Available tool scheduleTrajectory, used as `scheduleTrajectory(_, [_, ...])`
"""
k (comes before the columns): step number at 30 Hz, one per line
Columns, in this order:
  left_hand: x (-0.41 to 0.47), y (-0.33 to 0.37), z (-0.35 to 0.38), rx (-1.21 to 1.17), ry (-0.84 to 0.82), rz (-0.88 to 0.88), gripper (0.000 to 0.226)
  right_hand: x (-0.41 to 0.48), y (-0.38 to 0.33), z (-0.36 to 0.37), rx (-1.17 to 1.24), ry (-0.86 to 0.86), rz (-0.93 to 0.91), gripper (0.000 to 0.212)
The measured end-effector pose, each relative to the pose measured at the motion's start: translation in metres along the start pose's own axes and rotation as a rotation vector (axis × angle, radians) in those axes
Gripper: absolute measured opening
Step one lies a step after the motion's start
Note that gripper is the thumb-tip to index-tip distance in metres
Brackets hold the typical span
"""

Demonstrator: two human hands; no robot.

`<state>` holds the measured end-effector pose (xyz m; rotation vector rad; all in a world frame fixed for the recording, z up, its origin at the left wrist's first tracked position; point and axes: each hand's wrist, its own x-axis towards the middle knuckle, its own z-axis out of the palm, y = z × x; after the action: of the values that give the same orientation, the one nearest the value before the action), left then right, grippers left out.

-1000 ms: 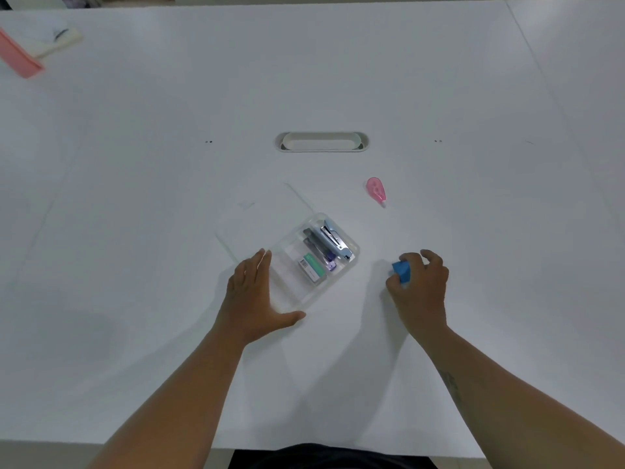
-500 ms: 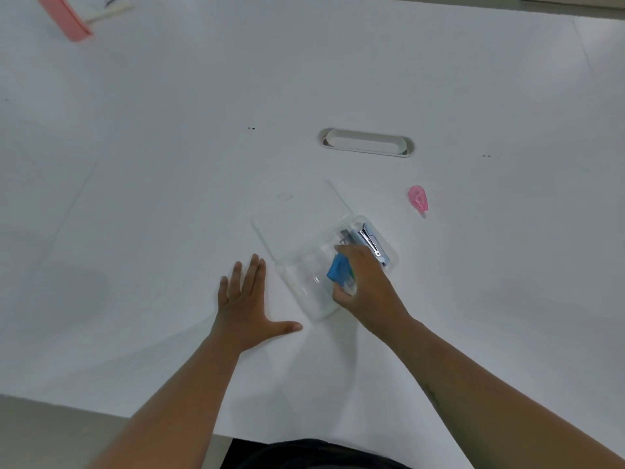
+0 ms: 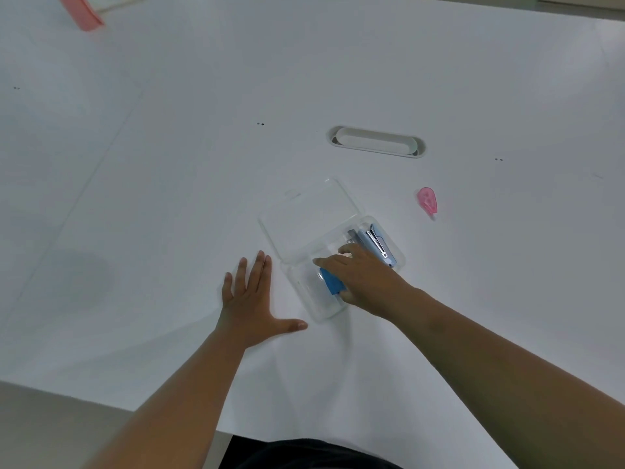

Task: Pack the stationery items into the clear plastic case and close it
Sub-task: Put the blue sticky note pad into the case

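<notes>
- Head view: right hand [image 3: 367, 277] pinches a blue block [image 3: 331, 281] inside the open clear case [image 3: 324, 311].
- Left hand [image 3: 252, 299] lies spread flat on the table [image 3: 169, 164], just beside the case.
- Pink tape dispenser [image 3: 427, 199] sits beyond the right hand.

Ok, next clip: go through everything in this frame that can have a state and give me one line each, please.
Clear plastic case: open, lid laid flat on the table.
Blue item: in the case, under the right hand's fingers.
Stapler: lying in the case.
Pink correction tape: on the table, outside the case.
Right hand: over the case, on the blue item.
Left hand: flat on the table, empty.
</notes>
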<state>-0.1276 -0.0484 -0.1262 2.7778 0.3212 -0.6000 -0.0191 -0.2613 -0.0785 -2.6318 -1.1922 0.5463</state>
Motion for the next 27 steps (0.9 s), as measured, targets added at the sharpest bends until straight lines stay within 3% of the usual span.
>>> scheduleTrajectory(8, [0.008, 0.007, -0.001, 0.021, -0.012, -0.007, 0.145, 0.004, 0.004, 0.004, -0.080, 0.020, -0.001, 0.062])
scheduleTrajectory(13, [0.013, 0.014, -0.002, -0.009, 0.006, -0.004, 0.146, 0.002, 0.012, -0.001, -0.075, 0.026, -0.030, 0.075])
scheduleTrajectory(18, [0.014, 0.028, -0.001, -0.014, 0.000, -0.022, 0.150, -0.011, 0.028, -0.009, 0.184, 0.078, 0.185, 0.076])
scheduleTrajectory(27, [0.022, 0.038, 0.001, 0.055, 0.050, -0.016, 0.149, -0.029, 0.082, -0.002, 0.361, 0.391, 0.571, 0.050])
